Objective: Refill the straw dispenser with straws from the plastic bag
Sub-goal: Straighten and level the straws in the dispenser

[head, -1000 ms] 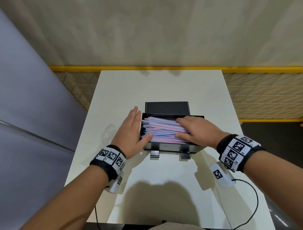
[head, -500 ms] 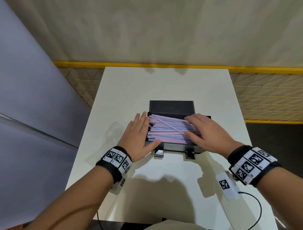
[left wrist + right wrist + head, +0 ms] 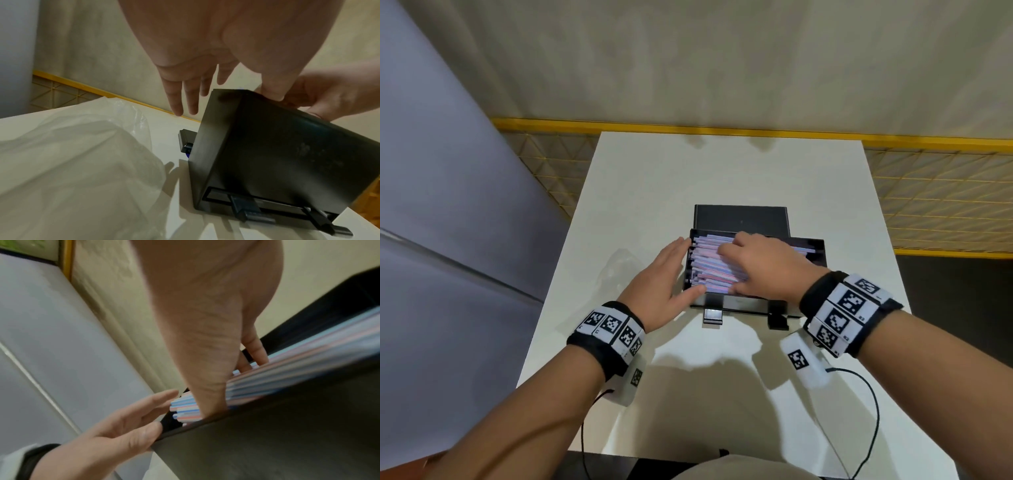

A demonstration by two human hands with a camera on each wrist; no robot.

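At the near edge of the white bench (image 3: 722,394), black cables trail off towards 6 o'clock, and shadows of the arms fall across its bare top. Further in, at mid-bench, stands the black straw dispenser (image 3: 743,301) with its lid (image 3: 739,216) tipped up behind it. The left hand (image 3: 659,291) lies flat against the dispenser's 9 o'clock side, fingers straight and together, thumb on the front corner. The right hand (image 3: 767,267) rests on the pink and blue straws (image 3: 709,270) heaped inside, fingers spread loosely over them and gripping nothing. Just off the left hand at 9 o'clock lies the clear plastic bag (image 3: 78,162), crumpled on the bench. Past the far edge at 12 o'clock runs a yellow rail (image 3: 722,128) over mesh, then a pale wall (image 3: 722,58). A grey panel (image 3: 448,222) fills 9 o'clock.
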